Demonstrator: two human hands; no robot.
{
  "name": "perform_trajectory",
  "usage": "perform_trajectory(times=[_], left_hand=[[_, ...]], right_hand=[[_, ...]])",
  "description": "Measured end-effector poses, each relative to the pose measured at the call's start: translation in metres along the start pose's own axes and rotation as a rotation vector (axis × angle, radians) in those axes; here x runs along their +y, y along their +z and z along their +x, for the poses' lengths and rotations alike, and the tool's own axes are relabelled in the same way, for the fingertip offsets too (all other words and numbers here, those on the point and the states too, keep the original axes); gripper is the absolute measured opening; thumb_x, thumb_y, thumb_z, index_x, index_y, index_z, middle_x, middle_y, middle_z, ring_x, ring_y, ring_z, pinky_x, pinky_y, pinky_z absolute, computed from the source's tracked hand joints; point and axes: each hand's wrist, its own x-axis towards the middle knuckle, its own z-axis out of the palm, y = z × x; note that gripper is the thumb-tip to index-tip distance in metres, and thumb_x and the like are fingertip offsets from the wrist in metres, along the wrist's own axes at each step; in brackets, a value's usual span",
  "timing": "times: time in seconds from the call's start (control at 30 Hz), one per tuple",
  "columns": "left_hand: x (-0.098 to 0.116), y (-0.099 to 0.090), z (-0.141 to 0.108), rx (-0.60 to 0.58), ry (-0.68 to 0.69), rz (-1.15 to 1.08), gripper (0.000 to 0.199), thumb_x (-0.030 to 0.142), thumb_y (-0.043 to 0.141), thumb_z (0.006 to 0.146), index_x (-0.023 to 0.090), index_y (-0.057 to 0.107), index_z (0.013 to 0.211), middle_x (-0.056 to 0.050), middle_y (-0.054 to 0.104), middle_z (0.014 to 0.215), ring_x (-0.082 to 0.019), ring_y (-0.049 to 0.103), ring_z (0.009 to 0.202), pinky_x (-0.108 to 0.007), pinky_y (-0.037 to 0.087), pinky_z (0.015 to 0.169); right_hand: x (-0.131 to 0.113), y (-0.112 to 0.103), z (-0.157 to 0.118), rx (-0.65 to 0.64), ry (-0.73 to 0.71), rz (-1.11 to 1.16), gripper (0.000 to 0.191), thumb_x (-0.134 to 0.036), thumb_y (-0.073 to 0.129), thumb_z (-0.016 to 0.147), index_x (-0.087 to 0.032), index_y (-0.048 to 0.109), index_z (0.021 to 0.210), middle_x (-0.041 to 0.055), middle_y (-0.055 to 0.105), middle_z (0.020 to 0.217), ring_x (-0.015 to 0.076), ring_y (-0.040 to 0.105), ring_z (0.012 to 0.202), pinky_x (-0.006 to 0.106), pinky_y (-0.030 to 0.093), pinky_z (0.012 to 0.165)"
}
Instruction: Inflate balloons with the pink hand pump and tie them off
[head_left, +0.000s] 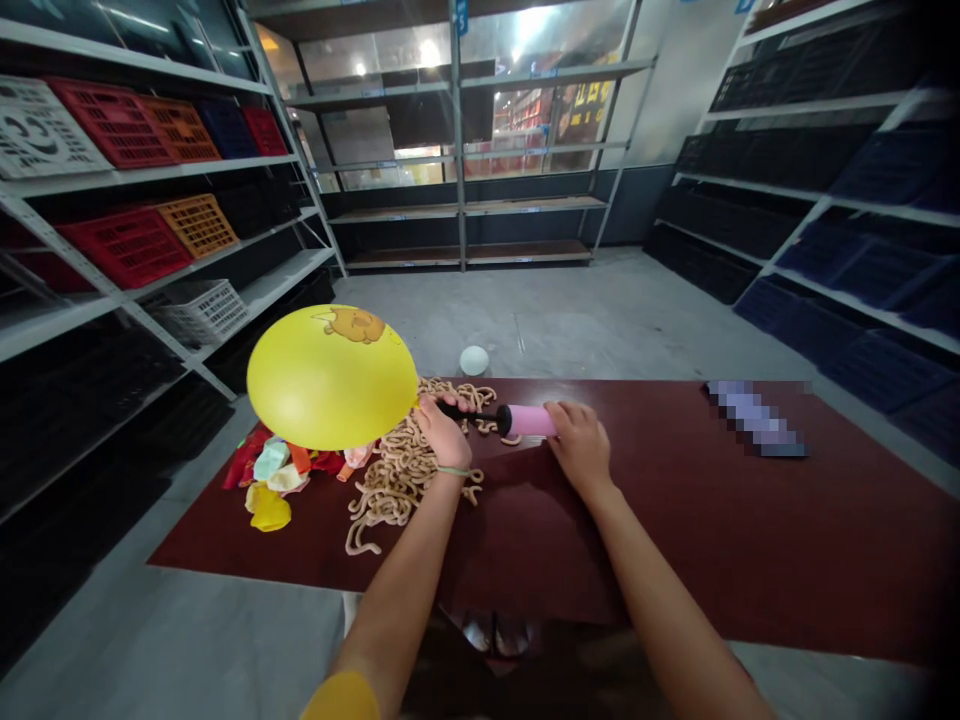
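A large inflated yellow balloon (330, 385) with a brown cartoon animal printed on it stands out to the left of my left hand (444, 432). That hand is closed around the balloon's neck and the black end of a hand balloon pump (529, 420). My right hand (579, 443) grips the far end of the pump's pink barrel. Between my hands a stretch of black rod shows. Under and beside my left hand lies a heap of beige, curled, tube-like pieces (401, 470). Limp balloons (270, 508) in yellow, red, white and mint lie left of the heap.
The dark red table (675, 540) spans the front. A pixelated flat object (757, 418) lies at its right. A white round object (474, 360) is beyond the far edge. Shelves with crates (124, 240) stand left; more racks (461, 210) stand behind and right.
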Motion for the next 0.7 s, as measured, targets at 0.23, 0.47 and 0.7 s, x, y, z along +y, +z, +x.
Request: perform_trajectory(times=[0.23,0.47,0.7], left_hand=[[0.018,-0.002,0.010,0.013,0.051,-0.061,0.027,0.045,0.047,0.096,0.023,0.039,0.084,0.005,0.047,0.065,-0.010,0.048,0.049,-0.025,0.044,0.053],[0.000,0.002,-0.003,-0.033,-0.031,-0.036,0.029,0.047,0.051,0.094,0.023,0.040,0.082,0.005,0.046,0.063,-0.010,0.047,0.047,-0.026,0.043,0.050],[0.014,-0.003,0.012,-0.022,0.050,-0.024,0.024,0.043,0.043,0.097,0.023,0.038,0.084,0.005,0.048,0.065,-0.010,0.051,0.049,-0.025,0.045,0.053]], right_hand=[[-0.004,0.000,-0.001,0.059,0.216,-0.045,0.037,-0.017,0.055,0.083,-0.022,0.057,0.120,0.0096,0.062,0.117,0.0258,0.047,0.112,0.035,0.037,0.083],[-0.048,-0.003,-0.003,-0.033,-0.053,0.044,0.052,-0.020,0.056,0.084,-0.026,0.049,0.136,0.0079,0.061,0.121,0.0243,0.048,0.107,0.034,0.037,0.082],[0.005,-0.005,0.004,0.040,0.064,-0.048,0.043,-0.018,0.058,0.084,-0.025,0.055,0.126,0.0073,0.060,0.126,0.0256,0.046,0.118,0.038,0.034,0.092]])
